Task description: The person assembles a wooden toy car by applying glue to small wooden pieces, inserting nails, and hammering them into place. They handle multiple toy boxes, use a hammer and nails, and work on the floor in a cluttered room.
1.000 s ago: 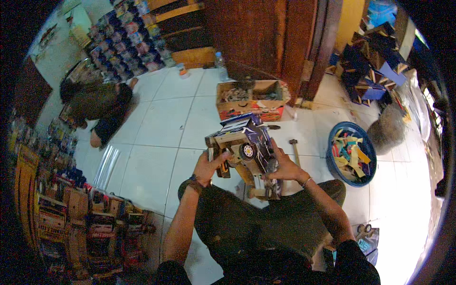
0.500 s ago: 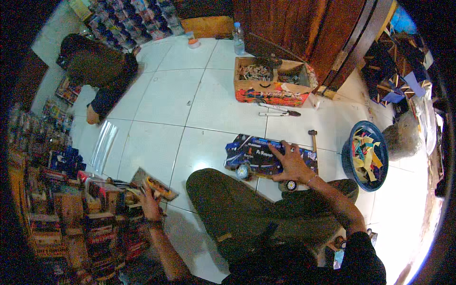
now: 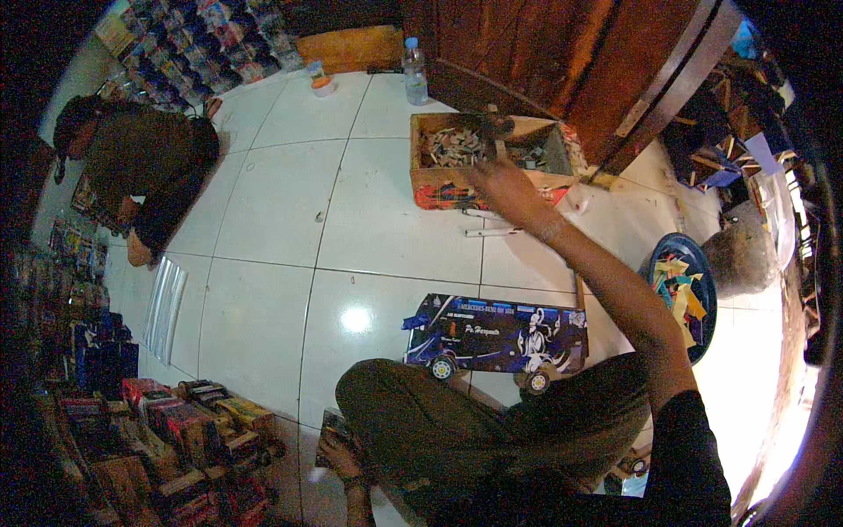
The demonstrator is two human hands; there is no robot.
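A blue toy bus (image 3: pixel 474 338) with printed sides stands on the tiles in front of my crossed legs, two wheels facing me. My right hand (image 3: pixel 509 186) is stretched past it, over the near edge of a wooden box (image 3: pixel 425 182) holding small pieces. The fingers are bunched and partly hidden, close to a dark object (image 3: pixel 499 126) at the box's divider. Beside my left knee, my left hand (image 3: pixel 342 457) is closed on a small flat dark panel (image 3: pixel 332 425), low near the floor and partly hidden.
White-handled pliers (image 3: pixel 492 233) lie before the box. A blue basin (image 3: pixel 702 321) of coloured scraps stands right. Stacked toy vehicles (image 3: pixel 176 439) fill the lower left. A bottle (image 3: pixel 414 75) stands by the wooden door. Another person (image 3: pixel 145 154) crouches at the upper left.
My right hand has left the toy bus and reached forward to the wooden box. My left hand has brought the panel from the stacked toys to beside my knee. The view has shifted.
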